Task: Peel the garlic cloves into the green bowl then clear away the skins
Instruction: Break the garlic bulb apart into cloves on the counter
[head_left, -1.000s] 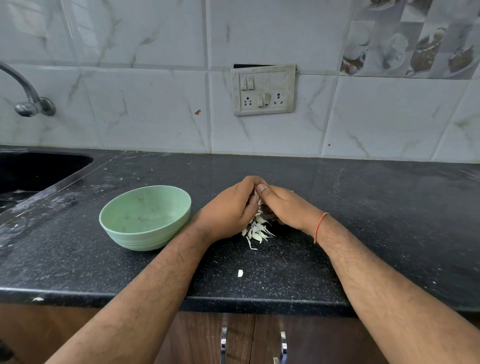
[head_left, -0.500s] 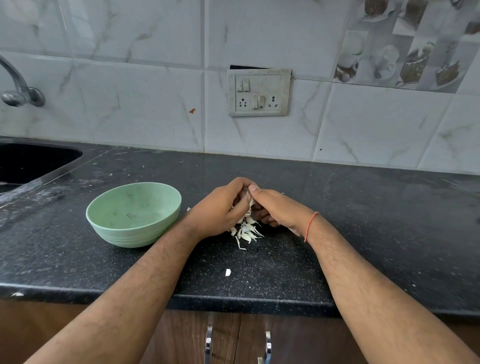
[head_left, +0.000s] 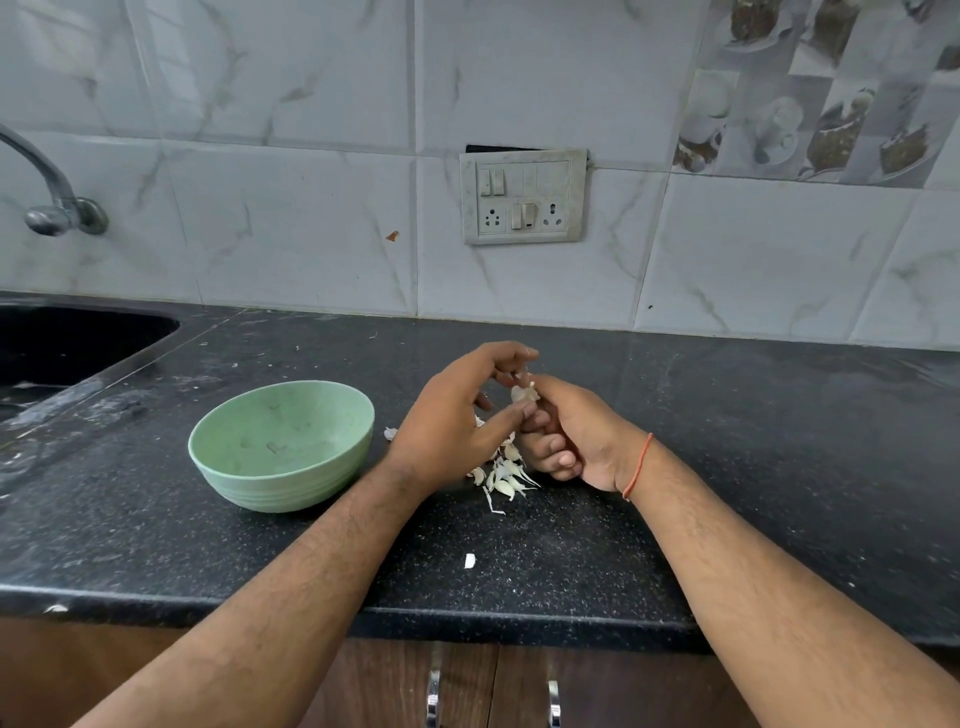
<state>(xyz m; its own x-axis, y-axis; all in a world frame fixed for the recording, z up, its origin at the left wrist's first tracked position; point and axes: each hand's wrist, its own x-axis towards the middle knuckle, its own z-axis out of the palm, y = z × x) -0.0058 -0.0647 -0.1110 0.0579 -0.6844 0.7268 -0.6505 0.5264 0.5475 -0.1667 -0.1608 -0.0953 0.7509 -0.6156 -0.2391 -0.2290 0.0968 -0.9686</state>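
Note:
A pale garlic clove (head_left: 524, 393) sits pinched at the fingertips of my right hand (head_left: 571, 436), raised a little above the black counter. My left hand (head_left: 457, 421) is beside it on the left; its thumb touches the clove from below and its fingers are spread and loosely bent above it. Under both hands lies a small heap of garlic cloves and papery skins (head_left: 504, 475). The green bowl (head_left: 283, 447) stands upright on the counter just left of my left hand, with only a few specks inside.
One loose scrap of skin (head_left: 469, 560) lies nearer the counter's front edge (head_left: 467, 621). A black sink (head_left: 62, 343) and a tap (head_left: 57, 208) are at the far left. A switch panel (head_left: 524, 196) is on the tiled wall behind.
My hands, pressed together over the heap before, have lifted and parted a little. My left fingers have spread open and the clove now shows between the hands.

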